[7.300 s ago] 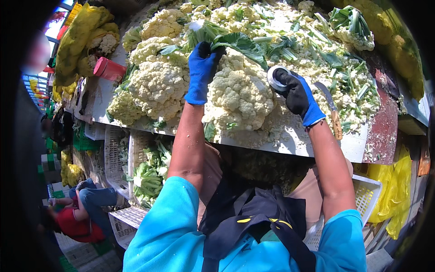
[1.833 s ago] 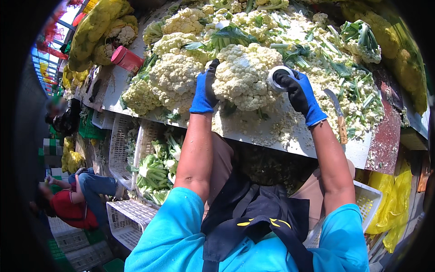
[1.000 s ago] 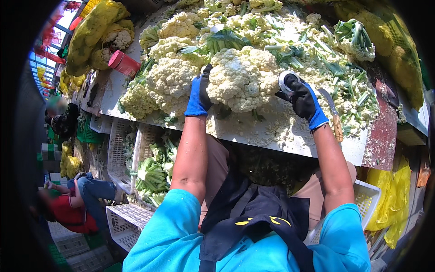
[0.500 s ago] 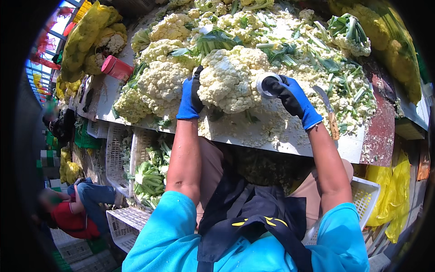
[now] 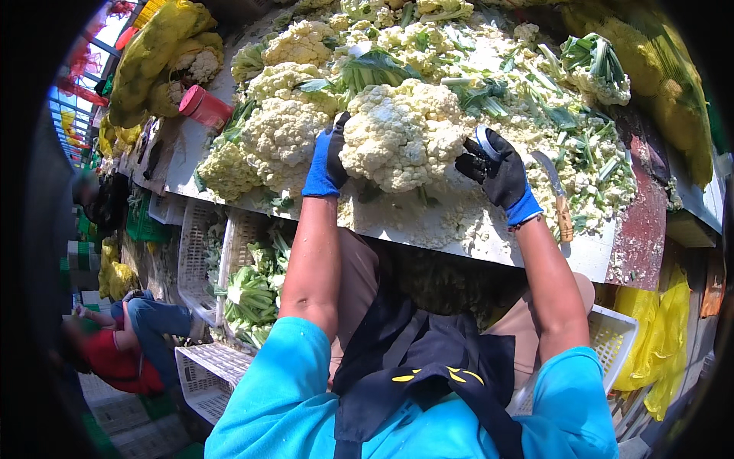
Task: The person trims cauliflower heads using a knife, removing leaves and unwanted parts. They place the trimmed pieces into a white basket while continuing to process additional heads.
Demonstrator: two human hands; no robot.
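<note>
My left hand point(image 5: 329, 161), in a blue and black glove, grips the left side of a large cream cauliflower point(image 5: 391, 138). Its fingertips show at the upper edge of that head; the rest of the grip is hidden. At the right, my right hand point(image 5: 497, 168), gloved alike, is closed around a white ring-shaped thing point(image 5: 485, 142), now tilted; its exact kind is unclear. This hand is close beside the cauliflower's right edge. A curved knife point(image 5: 556, 191) with a wooden handle lies on the table, right of my right hand.
More cauliflower heads point(image 5: 283, 138) crowd the left of the table point(image 5: 428, 226), with trimmings and leaves across it. A red container point(image 5: 205, 107) lies at left. White crates point(image 5: 202, 260) stand below; yellow net sacks point(image 5: 149, 65) flank the table. A person point(image 5: 126, 359) sits lower left.
My right hand has turned and moved slightly right and down, tilting the white ring-shaped thing away from the cauliflower's face. My left hand keeps its hold, and the whole view has shifted slightly.
</note>
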